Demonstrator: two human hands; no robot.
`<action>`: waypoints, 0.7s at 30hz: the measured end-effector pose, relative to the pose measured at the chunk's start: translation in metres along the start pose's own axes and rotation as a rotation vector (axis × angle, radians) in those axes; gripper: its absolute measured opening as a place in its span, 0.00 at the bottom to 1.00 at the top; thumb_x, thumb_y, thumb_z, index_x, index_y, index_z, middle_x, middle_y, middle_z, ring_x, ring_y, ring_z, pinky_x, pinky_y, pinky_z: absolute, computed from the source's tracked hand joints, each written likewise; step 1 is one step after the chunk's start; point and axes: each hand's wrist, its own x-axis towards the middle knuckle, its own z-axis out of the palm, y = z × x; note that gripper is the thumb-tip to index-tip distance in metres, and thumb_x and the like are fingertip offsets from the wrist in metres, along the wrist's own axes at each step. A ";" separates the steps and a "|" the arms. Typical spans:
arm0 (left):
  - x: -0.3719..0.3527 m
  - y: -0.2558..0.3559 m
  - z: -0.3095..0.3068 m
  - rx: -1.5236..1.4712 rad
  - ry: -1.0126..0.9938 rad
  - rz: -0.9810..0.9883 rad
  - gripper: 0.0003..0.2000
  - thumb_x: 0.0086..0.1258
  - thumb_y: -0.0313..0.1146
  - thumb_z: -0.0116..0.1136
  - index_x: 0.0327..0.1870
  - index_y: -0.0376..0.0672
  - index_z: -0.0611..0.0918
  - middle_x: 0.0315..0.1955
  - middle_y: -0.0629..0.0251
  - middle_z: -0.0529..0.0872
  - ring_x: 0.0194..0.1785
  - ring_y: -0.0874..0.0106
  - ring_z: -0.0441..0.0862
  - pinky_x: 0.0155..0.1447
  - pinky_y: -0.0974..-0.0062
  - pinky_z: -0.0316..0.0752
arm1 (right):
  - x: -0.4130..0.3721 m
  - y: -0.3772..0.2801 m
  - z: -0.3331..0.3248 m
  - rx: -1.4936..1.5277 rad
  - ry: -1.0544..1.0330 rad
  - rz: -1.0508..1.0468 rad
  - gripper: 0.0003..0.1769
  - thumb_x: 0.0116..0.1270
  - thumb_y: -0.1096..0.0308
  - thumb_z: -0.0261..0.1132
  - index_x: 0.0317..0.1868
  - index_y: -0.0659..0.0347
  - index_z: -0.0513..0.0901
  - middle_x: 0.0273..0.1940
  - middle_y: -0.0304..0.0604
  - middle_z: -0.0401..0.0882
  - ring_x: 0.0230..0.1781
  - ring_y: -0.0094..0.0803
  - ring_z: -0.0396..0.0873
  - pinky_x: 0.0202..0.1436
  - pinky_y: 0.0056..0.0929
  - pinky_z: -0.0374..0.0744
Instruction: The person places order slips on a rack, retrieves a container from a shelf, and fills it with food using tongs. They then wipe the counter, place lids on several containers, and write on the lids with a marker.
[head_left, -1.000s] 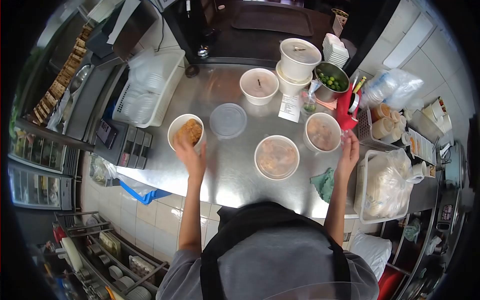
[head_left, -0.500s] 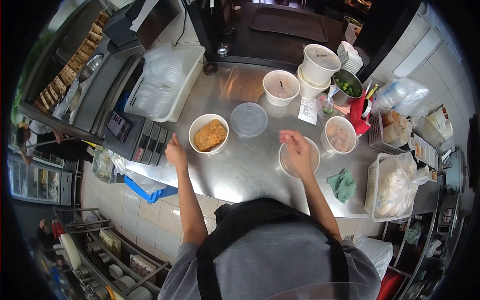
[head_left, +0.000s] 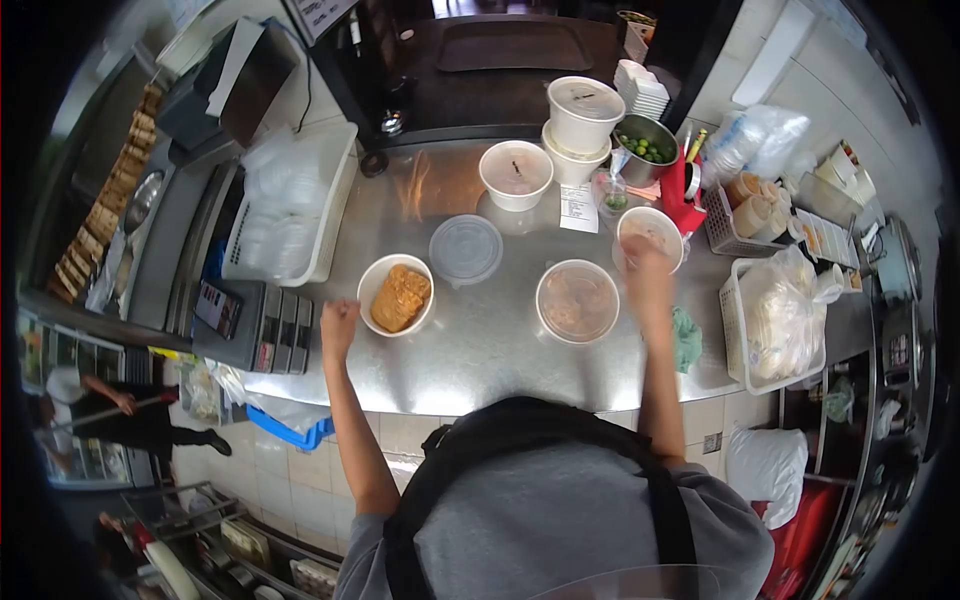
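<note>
My left hand [head_left: 340,322] is closed in a loose fist just left of a white bowl [head_left: 366,318] with a browned piece of food [head_left: 402,298] in it; whether it grips anything is hidden. A clear round lid [head_left: 466,249] lies flat behind that bowl. Over the near edge of a white bowl [head_left: 668,222] on the right is my right hand [head_left: 646,262], blurred, its fingers hard to make out. A lidded bowl [head_left: 578,302] stands left of my right forearm. Farther back are another lidded bowl [head_left: 516,175] and two stacked ones [head_left: 584,112].
Lids fill a white basket [head_left: 340,200] at left, beside small drawers [head_left: 270,330]. A receipt [head_left: 579,208], a pot of green fruit [head_left: 648,145], a green cloth [head_left: 686,340] and a basket [head_left: 742,345] with a plastic bag stand right. A person [head_left: 110,400] is far left.
My right hand has moved right, from above the lidded bowl to the right-hand bowl. My left hand stays beside the food bowl. The camera view has shifted.
</note>
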 end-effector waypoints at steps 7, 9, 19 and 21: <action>-0.098 0.025 0.012 -1.008 -0.248 -0.537 0.11 0.60 0.34 0.54 0.32 0.34 0.75 0.32 0.57 0.79 0.36 0.65 0.80 0.44 0.62 0.81 | -0.135 0.195 -0.052 -0.435 -0.291 0.206 0.27 0.44 0.66 0.69 0.49 0.55 0.73 0.56 0.53 0.64 0.54 0.53 0.66 0.45 0.46 0.73; -0.111 0.041 0.018 -1.117 -0.165 -0.542 0.09 0.61 0.32 0.52 0.28 0.33 0.73 0.34 0.53 0.79 0.35 0.60 0.81 0.41 0.65 0.82 | -0.150 0.171 -0.046 -0.219 -0.307 0.277 0.24 0.41 0.73 0.67 0.44 0.60 0.76 0.43 0.52 0.73 0.42 0.51 0.73 0.46 0.41 0.73; -0.164 0.097 -0.001 -1.245 -0.217 -0.540 0.08 0.61 0.27 0.48 0.24 0.33 0.70 0.44 0.41 0.77 0.47 0.42 0.77 0.39 0.73 0.84 | -0.092 -0.081 0.029 0.642 -0.636 -0.150 0.30 0.58 0.70 0.58 0.63 0.55 0.65 0.55 0.55 0.67 0.52 0.49 0.70 0.55 0.36 0.70; -0.170 0.108 0.000 -1.266 -0.255 -0.532 0.07 0.61 0.27 0.48 0.24 0.33 0.70 0.43 0.43 0.78 0.47 0.41 0.77 0.39 0.73 0.84 | -0.096 -0.093 0.071 0.607 -0.486 -0.309 0.31 0.59 0.71 0.58 0.65 0.54 0.62 0.56 0.56 0.64 0.53 0.51 0.68 0.57 0.37 0.69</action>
